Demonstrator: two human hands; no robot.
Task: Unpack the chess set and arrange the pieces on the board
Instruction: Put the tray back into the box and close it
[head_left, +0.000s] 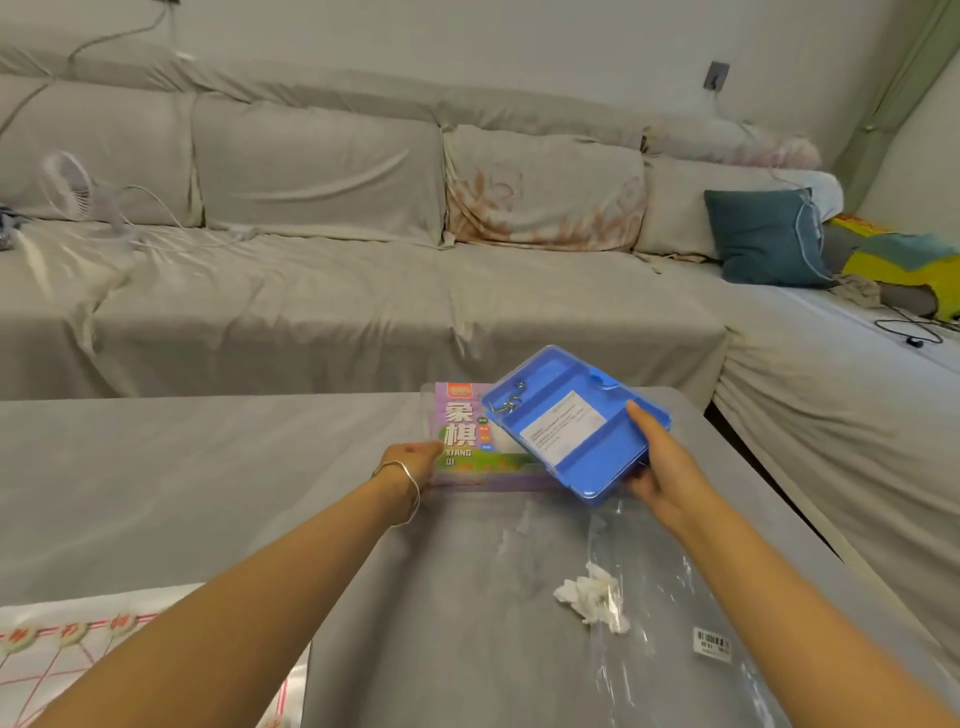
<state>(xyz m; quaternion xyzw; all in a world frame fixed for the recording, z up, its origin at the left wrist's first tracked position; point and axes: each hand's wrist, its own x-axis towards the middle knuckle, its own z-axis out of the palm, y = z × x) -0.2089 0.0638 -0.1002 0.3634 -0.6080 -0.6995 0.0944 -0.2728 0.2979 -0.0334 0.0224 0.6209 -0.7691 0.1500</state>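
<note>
centre frame, your right hand (662, 470) is gripping the blue tray (566, 415), showing no pieces; your left hand (413, 462) is holding the xiangqi box (462, 431). lower left, pieces (70, 635) are sitting on the board (31, 675); arranging looks unfinished.

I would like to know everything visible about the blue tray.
The blue tray is a shallow rectangle of glossy plastic with rounded corners, split by raised ridges into compartments. A white printed paper lies in the middle one; small metal bits sit near its far left corner. It is tilted, held off the table, partly hiding the purple package. The right hand grips its near right corner, thumb on top.
</note>
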